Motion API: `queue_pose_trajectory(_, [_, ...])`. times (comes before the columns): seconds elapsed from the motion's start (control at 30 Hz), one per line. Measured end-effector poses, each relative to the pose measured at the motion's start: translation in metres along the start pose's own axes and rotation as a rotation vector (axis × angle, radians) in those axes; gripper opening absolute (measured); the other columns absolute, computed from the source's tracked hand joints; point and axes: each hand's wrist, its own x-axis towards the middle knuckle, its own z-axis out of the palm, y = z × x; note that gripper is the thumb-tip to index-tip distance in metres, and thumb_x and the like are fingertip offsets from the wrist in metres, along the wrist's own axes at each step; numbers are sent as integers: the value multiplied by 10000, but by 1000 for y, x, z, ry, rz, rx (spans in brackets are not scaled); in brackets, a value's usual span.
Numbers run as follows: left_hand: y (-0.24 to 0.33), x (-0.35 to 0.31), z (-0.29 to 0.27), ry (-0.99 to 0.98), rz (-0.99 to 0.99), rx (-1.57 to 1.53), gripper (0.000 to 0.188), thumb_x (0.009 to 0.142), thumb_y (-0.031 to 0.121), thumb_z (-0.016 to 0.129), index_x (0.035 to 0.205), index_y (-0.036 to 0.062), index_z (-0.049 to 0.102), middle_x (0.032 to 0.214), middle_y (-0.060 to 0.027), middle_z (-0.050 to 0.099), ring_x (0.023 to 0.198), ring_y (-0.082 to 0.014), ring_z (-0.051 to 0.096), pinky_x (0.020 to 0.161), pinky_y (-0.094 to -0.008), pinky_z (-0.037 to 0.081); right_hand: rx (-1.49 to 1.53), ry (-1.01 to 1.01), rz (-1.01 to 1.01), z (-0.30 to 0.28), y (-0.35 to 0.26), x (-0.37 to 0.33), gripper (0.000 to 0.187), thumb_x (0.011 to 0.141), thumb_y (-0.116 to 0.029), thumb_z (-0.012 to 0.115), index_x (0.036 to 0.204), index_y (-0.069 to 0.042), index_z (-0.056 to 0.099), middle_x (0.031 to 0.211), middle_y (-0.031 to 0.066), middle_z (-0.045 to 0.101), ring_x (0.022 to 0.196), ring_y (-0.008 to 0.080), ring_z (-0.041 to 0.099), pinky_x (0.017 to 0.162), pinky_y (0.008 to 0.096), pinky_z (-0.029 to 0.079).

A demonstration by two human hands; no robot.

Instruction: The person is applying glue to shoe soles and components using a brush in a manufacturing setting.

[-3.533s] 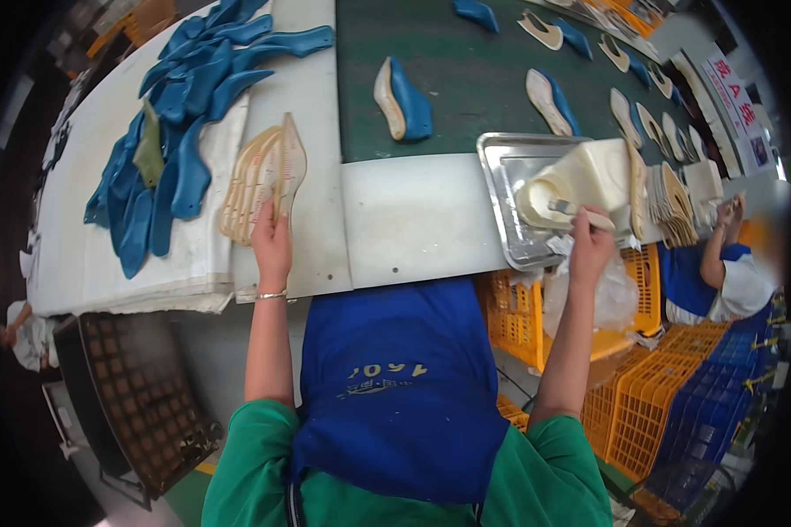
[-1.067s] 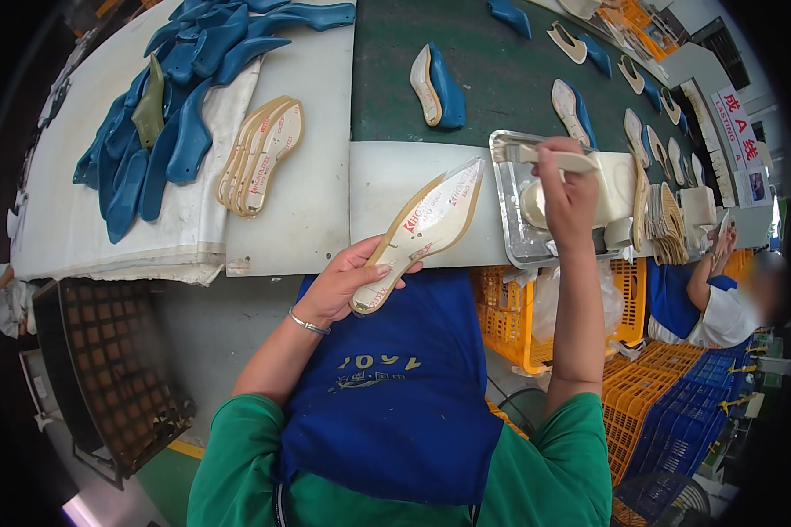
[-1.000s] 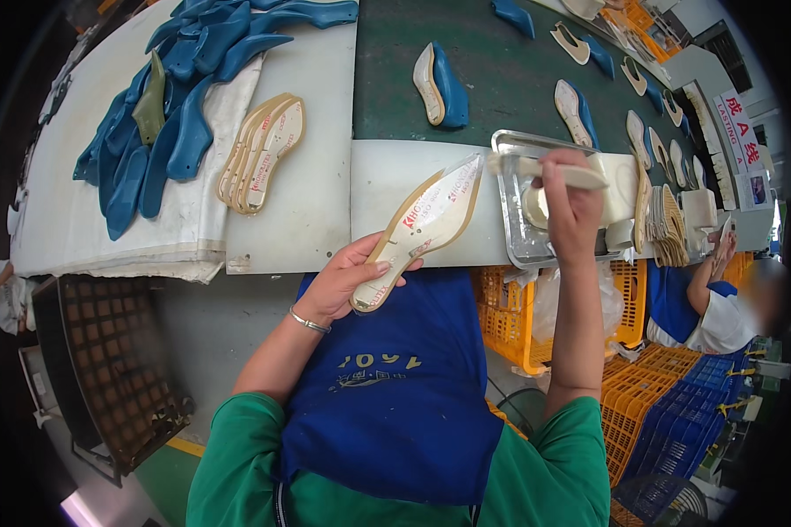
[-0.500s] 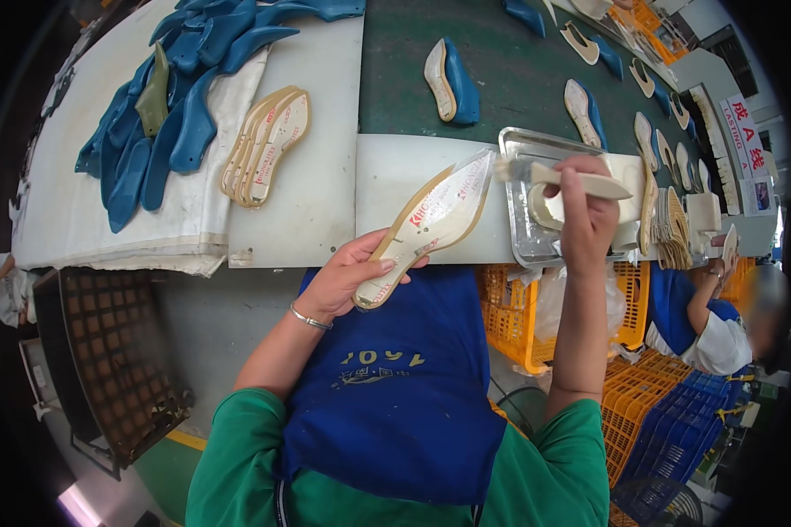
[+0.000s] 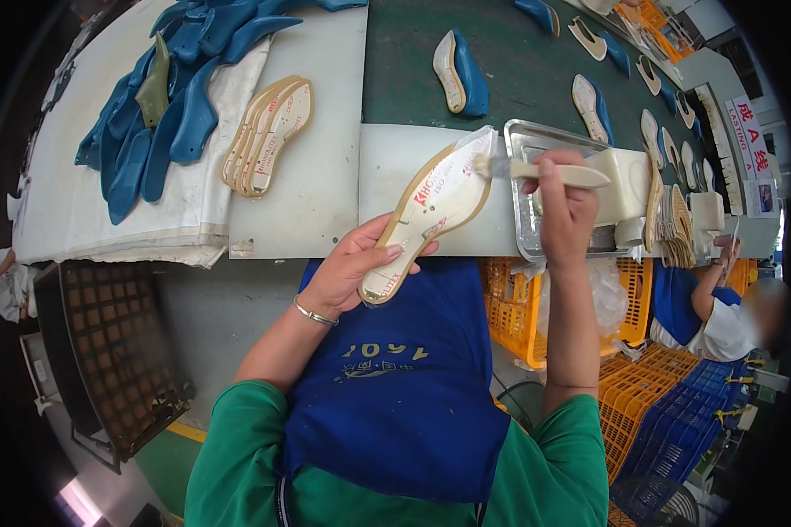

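Note:
A pale insole [image 5: 424,211] with a tan edge and red print lies slantwise in my left hand [image 5: 358,268]. The thumb presses on its heel end while the fingers pass beneath. My right hand [image 5: 566,211] is closed round the handle of a paintbrush [image 5: 536,169]. The bristles touch the upper right part of the insole, near its toe. Behind the brush stands a clear shallow tray [image 5: 520,211] with a white block-shaped container [image 5: 624,180] at its right side.
To the left lie a stack of insoles [image 5: 268,132] and a heap of blue shoe lasts [image 5: 193,119]. Lasts with insoles [image 5: 460,75] rest on the green belt [image 5: 395,61]. A yellow crate [image 5: 514,307] stands below the table edge. A co-worker [image 5: 721,321] is at the right.
The brush has moved left and now meets the insole's face. The insole has tilted a little. Lasts on the belt have shifted slightly up and to the right.

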Motion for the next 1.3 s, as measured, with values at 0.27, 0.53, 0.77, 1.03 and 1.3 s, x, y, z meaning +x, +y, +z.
queue_pose_trajectory(0.27, [-7, 6, 2, 57, 49, -117, 572, 964, 27, 528, 1487, -16, 301, 1419, -215, 480, 1292, -333, 524, 935, -361, 563, 110, -71, 21, 32, -2, -51, 94, 931, -93, 612, 896, -6, 627, 772, 52, 623, 691, 102, 586, 623, 244, 456])
queue_pose_trajectory(0.53, [-10, 9, 8, 89, 72, -153, 562, 965, 16, 518, 1486, -13, 311, 1404, -202, 496, 1269, -303, 545, 931, -345, 564, -28, -35, -46, 38, 6, -57, 44, 870, -49, 643, 879, -8, 628, 740, 102, 621, 611, 188, 594, 572, 287, 460])
queue_pose_trajectory(0.77, [-9, 8, 11, 131, 86, -185, 540, 961, 12, 512, 1472, -13, 338, 1361, -189, 536, 1242, -264, 569, 916, -321, 570, 17, 72, -66, 43, 13, -48, 45, 853, -24, 649, 884, -2, 625, 745, 114, 612, 611, 226, 591, 564, 309, 460])
queue_pose_trajectory(1.03, [-12, 10, 11, 127, 99, -162, 538, 962, 16, 510, 1472, -13, 342, 1314, -179, 577, 1172, -224, 611, 903, -310, 567, 55, -81, -42, 50, 5, -64, 43, 876, -38, 636, 873, 3, 620, 759, 63, 621, 662, 120, 580, 597, 271, 456])
queue_pose_trajectory(1.3, [-9, 5, 21, 219, 76, 79, 506, 965, 27, 495, 1458, -9, 384, 1274, -143, 607, 1130, -157, 610, 910, -267, 516, 29, 9, -19, 53, 6, -32, 74, 920, -61, 640, 930, 12, 641, 831, 61, 636, 712, 115, 604, 633, 254, 477])
